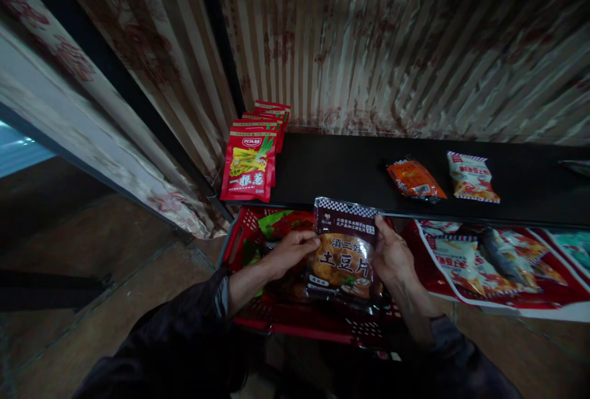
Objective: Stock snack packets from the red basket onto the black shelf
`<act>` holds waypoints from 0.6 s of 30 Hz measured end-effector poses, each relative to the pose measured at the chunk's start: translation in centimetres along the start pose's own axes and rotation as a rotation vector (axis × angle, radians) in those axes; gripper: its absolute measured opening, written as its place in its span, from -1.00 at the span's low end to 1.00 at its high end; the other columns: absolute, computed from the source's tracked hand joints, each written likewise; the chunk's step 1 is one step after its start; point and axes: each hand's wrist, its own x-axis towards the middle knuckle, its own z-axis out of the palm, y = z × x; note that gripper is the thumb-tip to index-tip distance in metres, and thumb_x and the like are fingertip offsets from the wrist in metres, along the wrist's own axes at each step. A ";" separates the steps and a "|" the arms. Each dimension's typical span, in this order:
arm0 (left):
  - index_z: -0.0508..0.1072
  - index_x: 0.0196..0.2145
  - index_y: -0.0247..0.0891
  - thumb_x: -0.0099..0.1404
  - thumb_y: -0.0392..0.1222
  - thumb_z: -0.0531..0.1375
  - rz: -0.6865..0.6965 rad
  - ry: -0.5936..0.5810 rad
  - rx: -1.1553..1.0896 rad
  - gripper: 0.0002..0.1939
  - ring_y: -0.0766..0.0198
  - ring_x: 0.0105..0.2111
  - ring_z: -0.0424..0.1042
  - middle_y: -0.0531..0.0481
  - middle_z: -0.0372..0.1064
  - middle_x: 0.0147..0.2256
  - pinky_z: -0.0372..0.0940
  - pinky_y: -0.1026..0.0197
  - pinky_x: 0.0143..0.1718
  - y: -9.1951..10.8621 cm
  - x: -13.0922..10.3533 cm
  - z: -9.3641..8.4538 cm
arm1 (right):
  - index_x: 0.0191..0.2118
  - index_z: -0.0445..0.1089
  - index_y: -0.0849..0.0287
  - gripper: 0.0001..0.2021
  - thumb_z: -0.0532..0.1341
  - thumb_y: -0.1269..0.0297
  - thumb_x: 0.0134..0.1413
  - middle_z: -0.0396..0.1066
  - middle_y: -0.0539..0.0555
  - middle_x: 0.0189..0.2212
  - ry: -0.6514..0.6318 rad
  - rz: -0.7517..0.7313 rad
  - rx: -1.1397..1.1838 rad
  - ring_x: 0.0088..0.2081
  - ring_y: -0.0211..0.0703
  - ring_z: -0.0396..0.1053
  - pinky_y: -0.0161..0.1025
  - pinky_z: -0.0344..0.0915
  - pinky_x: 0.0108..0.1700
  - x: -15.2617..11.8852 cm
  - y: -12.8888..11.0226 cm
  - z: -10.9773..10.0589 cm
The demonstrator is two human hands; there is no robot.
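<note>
Both my hands hold a dark brown bag of potato chips (343, 254) by its sides, printed front facing me. My left hand (295, 251) pinches its left edge, thumb on the front. My right hand (393, 251) grips the right edge, thumb near the top corner. Below the bag is a red plastic basket (295, 324) with green and red snack packets (281, 224) in it, partly hidden by my hands. A row of red snack packets (251, 165) stands upright at the left end of the black shelf (332, 165).
On the shelf lie an orange snack packet (415, 179) and a white-and-red snack bag (472, 176). A red bag-like container (557, 297) with several snack bags is under the shelf at right. Dark metal posts (221, 36) and a patterned curtain (369, 48) stand behind.
</note>
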 end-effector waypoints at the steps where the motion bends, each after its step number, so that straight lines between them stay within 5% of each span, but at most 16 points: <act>1: 0.56 -0.42 -0.28 -0.07 0.25 0.37 0.000 0.010 0.009 -0.50 0.28 -0.39 0.40 0.02 0.51 -0.42 0.24 0.25 -0.28 -0.1 0.1 0.0 | -0.37 0.50 0.20 -0.67 0.49 0.12 -0.24 0.58 0.04 -0.45 0.004 -0.013 0.001 -0.32 -0.04 0.55 -0.08 0.48 -0.18 0.1 0.0 -0.1; 11: 0.56 -0.38 -0.30 -0.01 0.24 0.34 0.111 0.257 0.000 -0.50 0.27 -0.40 0.37 0.01 0.50 -0.41 0.24 0.27 -0.34 0.9 0.6 -0.6 | -0.32 0.53 0.16 -0.54 0.51 -0.04 -0.34 0.59 0.06 -0.42 -0.187 -0.019 -0.080 -0.41 -0.19 0.52 -0.34 0.43 -0.40 -0.2 -0.2 0.3; 18: 0.54 -0.37 -0.31 -0.04 0.22 0.37 0.184 0.392 -0.084 -0.50 0.29 -0.43 0.38 0.03 0.48 -0.45 0.28 0.25 -0.35 2.1 1.1 -2.0 | -0.16 0.56 0.10 -0.60 0.43 -0.01 -0.12 0.61 0.12 -0.24 -0.389 0.057 -0.261 -0.16 0.00 0.55 -0.16 0.46 -0.17 -1.3 0.4 0.3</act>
